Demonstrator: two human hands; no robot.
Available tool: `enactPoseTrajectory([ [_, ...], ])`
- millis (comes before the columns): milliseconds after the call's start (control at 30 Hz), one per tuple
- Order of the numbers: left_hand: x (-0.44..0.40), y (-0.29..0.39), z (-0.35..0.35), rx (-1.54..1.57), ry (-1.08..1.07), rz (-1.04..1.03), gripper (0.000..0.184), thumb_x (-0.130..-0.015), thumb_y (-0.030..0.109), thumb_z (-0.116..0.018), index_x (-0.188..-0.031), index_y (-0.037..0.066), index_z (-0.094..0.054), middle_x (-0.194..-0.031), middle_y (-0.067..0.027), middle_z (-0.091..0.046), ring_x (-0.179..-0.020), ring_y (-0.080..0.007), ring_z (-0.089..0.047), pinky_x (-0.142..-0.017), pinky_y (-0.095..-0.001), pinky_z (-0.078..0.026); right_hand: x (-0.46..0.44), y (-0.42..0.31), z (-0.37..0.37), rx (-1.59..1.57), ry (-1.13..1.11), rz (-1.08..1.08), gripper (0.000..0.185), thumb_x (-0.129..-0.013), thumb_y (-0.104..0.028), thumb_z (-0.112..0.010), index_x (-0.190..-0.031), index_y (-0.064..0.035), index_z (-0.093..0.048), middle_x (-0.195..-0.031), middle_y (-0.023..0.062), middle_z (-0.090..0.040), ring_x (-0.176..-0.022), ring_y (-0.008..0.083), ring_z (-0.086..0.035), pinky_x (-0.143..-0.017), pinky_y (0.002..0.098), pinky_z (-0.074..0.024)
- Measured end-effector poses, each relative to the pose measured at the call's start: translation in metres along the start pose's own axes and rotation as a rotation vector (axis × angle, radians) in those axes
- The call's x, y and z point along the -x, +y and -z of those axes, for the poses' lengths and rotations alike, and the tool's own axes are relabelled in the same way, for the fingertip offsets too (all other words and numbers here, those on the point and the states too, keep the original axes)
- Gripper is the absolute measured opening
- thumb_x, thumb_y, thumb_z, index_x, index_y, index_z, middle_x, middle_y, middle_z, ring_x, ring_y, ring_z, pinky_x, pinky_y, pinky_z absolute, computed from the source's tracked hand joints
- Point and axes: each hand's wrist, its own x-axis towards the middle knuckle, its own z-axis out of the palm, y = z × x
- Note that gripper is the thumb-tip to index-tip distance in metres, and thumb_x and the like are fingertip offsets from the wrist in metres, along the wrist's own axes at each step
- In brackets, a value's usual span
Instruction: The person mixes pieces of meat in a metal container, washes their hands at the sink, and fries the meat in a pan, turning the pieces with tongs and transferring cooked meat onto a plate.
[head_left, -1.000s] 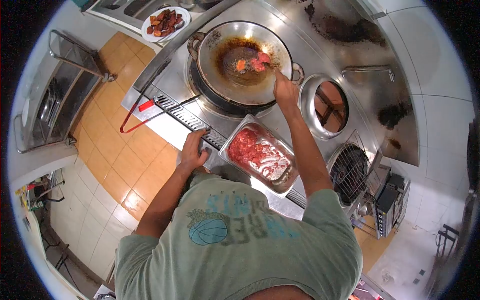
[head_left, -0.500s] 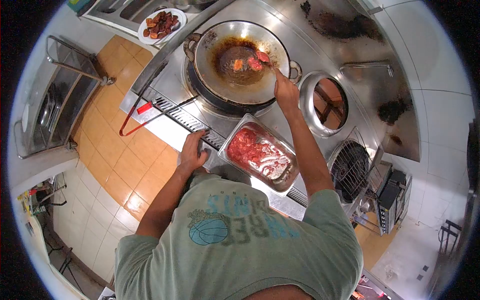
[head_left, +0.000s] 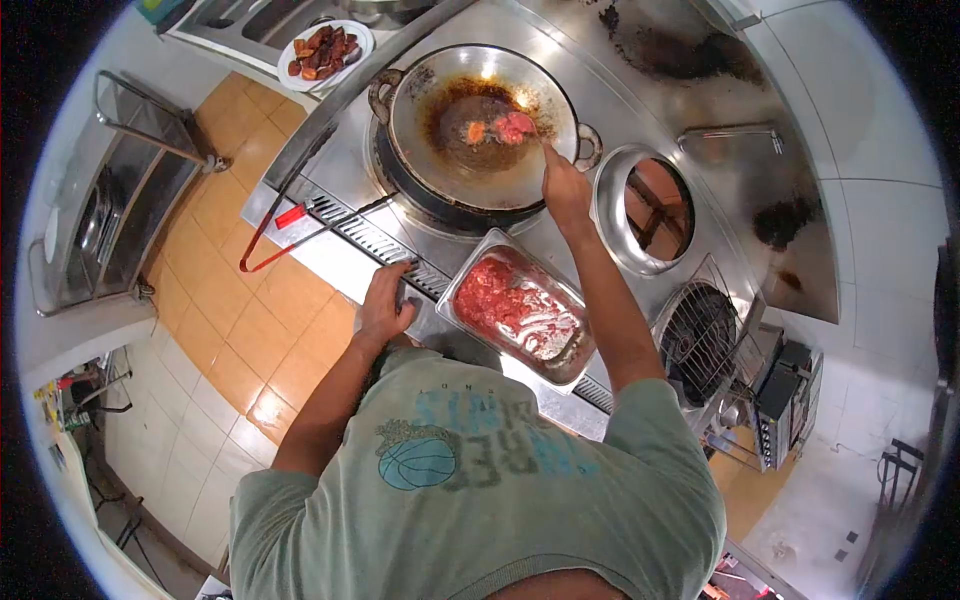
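My right hand (head_left: 567, 190) is closed round the handle of a spoon over the right side of a wok (head_left: 430, 165). Red minced meat (head_left: 515, 128) is at the spoon's end, which is hard to make out. A small orange piece (head_left: 475, 131) lies beside it in the dark oil at the wok's bottom. My left hand (head_left: 383, 305) rests on the front edge of the stove, holding nothing, fingers outstretched. Between my arms sits a steel tray (head_left: 575, 372) with more red minced meat (head_left: 500, 295) in it.
A white plate (head_left: 367, 40) of browned meat pieces stands at the upper left. Red-handled tongs (head_left: 262, 266) hang over the stove's front edge. Right of the wok are an open burner ring (head_left: 610, 215) and a wire rack (head_left: 715, 330). A tap (head_left: 735, 131) stands behind.
My right hand has shifted slightly left and down toward me with the spoon. The red meat at its end now sits lower, together with the meat in the wok. My left hand stays put.
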Motion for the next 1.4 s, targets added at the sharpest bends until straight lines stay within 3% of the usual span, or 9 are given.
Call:
enactPoseTrajectory([
  [67, -0.001, 0.003, 0.001, 0.013, 0.012, -0.013, 0.057, -0.06, 0.005, -0.055, -0.117, -0.002, -0.047, -0.112, -0.0194, -0.054, -0.103, -0.0359, -0.05, -0.092, -0.0406, -0.041, -0.001, -0.009, 0.007, 0.0, -0.051, -0.042, 0.041, -0.087, -0.009, -0.038, -0.127, -0.0102, -0.047, -0.098, 0.0145, -0.063, -0.084, 0.033, -0.064, -0.07, 0.0441, -0.0514],
  [167, -0.002, 0.004, 0.002, 0.013, 0.025, -0.034, 0.057, -0.061, 0.005, -0.054, -0.116, -0.003, -0.048, -0.111, -0.0195, -0.054, -0.102, -0.0358, -0.051, -0.092, -0.0403, -0.041, -0.004, -0.011, 0.006, -0.008, -0.045, -0.081, 0.041, -0.085, -0.01, -0.045, -0.125, -0.0138, -0.051, -0.1, 0.0161, -0.064, -0.081, 0.0343, -0.063, -0.071, 0.0444, -0.0506],
  [267, -0.001, 0.003, 0.001, 0.019, 0.024, -0.035, 0.056, -0.061, 0.005, -0.054, -0.116, -0.003, -0.048, -0.111, -0.0195, -0.054, -0.103, -0.0357, -0.051, -0.092, -0.0401, -0.042, -0.006, -0.01, 0.007, 0.036, -0.06, -0.02, 0.042, -0.087, -0.008, -0.039, -0.128, -0.0092, -0.045, -0.101, 0.0142, -0.063, -0.084, 0.0318, -0.064, -0.07, 0.0433, -0.052],
  [567, 0.001, 0.001, 0.001, 0.012, 0.033, -0.032, 0.058, -0.061, 0.005, -0.055, -0.118, -0.003, -0.047, -0.112, -0.0197, -0.054, -0.103, -0.0354, -0.051, -0.092, -0.0395, -0.042, -0.019, -0.006, -0.004, 0.121, -0.22, -0.036, 0.039, -0.09, -0.011, -0.035, -0.127, -0.0093, -0.045, -0.101, 0.0148, -0.063, -0.086, 0.032, -0.064, -0.07, 0.0445, -0.052],
  [967, 0.0, 0.001, 0.001, 0.003, 0.02, -0.031, 0.058, -0.061, 0.007, -0.055, -0.117, -0.003, -0.047, -0.11, -0.0199, -0.054, -0.102, -0.0368, -0.05, -0.091, -0.0408, -0.041, -0.014, -0.013, 0.002, 0.1, -0.213, -0.064, 0.039, -0.088, -0.01, -0.037, -0.125, -0.0139, -0.049, -0.101, 0.0163, -0.063, -0.087, 0.0337, -0.064, -0.072, 0.0457, -0.0513],
  [1067, -0.002, 0.003, 0.002, 0.012, 0.011, -0.029, 0.058, -0.061, 0.007, -0.054, -0.117, -0.003, -0.047, -0.111, -0.0199, -0.054, -0.102, -0.037, -0.05, -0.092, -0.0408, -0.041, -0.015, -0.011, 0.005, -0.037, -0.098, -0.086, 0.039, -0.087, -0.012, -0.041, -0.124, -0.014, -0.051, -0.095, 0.0187, -0.064, -0.087, 0.0354, -0.063, -0.073, 0.0463, -0.0506],
  [1167, -0.002, 0.002, 0.002, 0.009, 0.011, -0.037, 0.058, -0.061, 0.007, -0.054, -0.117, -0.003, -0.047, -0.112, -0.02, -0.054, -0.102, -0.0372, -0.05, -0.092, -0.041, -0.041, -0.021, -0.018, 0.02, -0.138, -0.107, -0.273, 0.035, -0.086, -0.016, -0.044, -0.118, -0.0125, -0.057, -0.091, 0.0217, -0.064, -0.087, 0.0382, -0.062, -0.076, 0.0478, -0.049],
  [1400, -0.001, 0.004, 0.003, 0.018, 0.016, -0.041, 0.058, -0.06, 0.008, -0.054, -0.117, -0.002, -0.047, -0.112, -0.0199, -0.053, -0.102, -0.0371, -0.049, -0.093, -0.0416, -0.04, -0.033, 0.017, -0.026, -0.522, -0.055, -0.393, 0.028, -0.084, -0.018, -0.046, -0.1, -0.0078, -0.066, -0.093, 0.0228, -0.063, -0.087, 0.0396, -0.061, -0.078, 0.0459, -0.0471],
])
